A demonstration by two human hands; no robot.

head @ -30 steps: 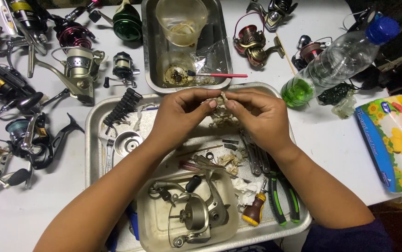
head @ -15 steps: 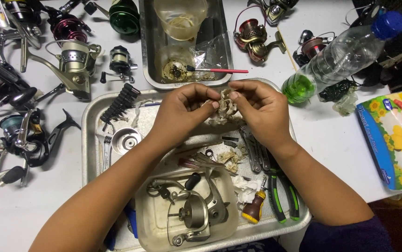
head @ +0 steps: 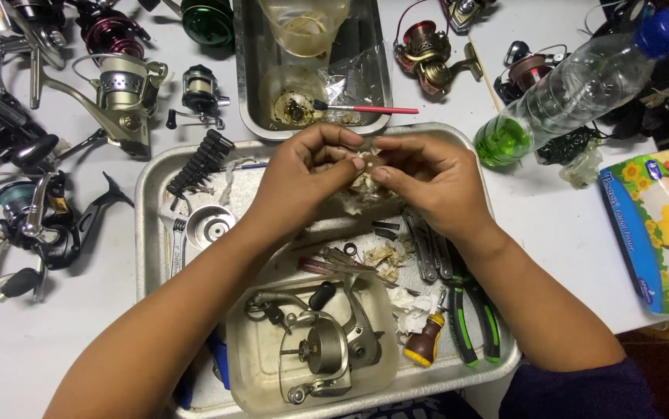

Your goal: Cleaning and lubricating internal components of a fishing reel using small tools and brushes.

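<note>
Fingertips of left hand [head: 307, 174] and right hand [head: 428, 182] pinched together on a small pale reel part [head: 364, 182], wrapped partly in a scrap of tissue; thumb and forefinger of each hand closed, no gap visible between pads and part. Part held directly between the two hands, above the far half of the large metal tray [head: 148, 194], clear of the tray floor. Both hands about equally near; the left gripping from the tray's left side, the right from its right. Long axis of the part not readable: too small and mostly covered by fingers.

Below the hands, on the tray floor: loose small parts and tissue scraps [head: 385, 260], multi-tool [head: 424, 252], green-handled pliers [head: 474, 318], stubby screwdriver [head: 425, 345]. Toward the near edge of the tray: plastic tub [head: 249, 365] with a stripped spinning reel body [head: 323, 349]. At the tray's left side: spool [head: 209, 226], black bit holder [head: 199, 161].

Beyond the tray's far edge: small metal pan [head: 245, 93] with a red-handled brush [head: 365, 109] across its rim. Right of the tray: plastic bottle [head: 575, 85] with green liquid, tissue pack [head: 664, 229]. Left of the tray: several assembled fishing reels [head: 117, 97] on the white table [head: 552, 233].
</note>
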